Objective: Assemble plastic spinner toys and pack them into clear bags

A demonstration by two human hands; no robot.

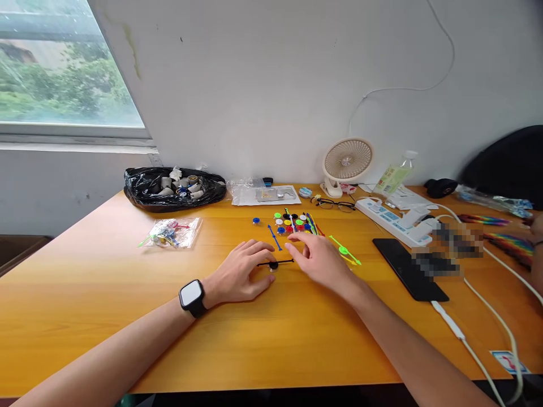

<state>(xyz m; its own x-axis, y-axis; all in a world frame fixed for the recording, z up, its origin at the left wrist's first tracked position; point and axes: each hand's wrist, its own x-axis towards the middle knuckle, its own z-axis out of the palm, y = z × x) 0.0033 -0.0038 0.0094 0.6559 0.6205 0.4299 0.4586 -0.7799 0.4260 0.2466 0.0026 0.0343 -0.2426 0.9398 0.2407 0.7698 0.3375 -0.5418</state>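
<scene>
A black arrow spinner with a round hub and a clear base stands on the wooden table in front of me. My left hand, wearing a watch, rests on the table with thumb and index finger curved around the spinner's base. My right hand hovers just right of it, thumb and index finger apart and nothing visible between them. A loose blue arrow lies behind the hands. Beyond it sit several coloured round pieces, including a blue one. A green arrow spinner lies beside my right hand.
At the back left are a black plastic bag and a clear bag of coloured parts. A small fan, glasses, a power strip and a phone with cables occupy the right. A person's arm shows at the far right.
</scene>
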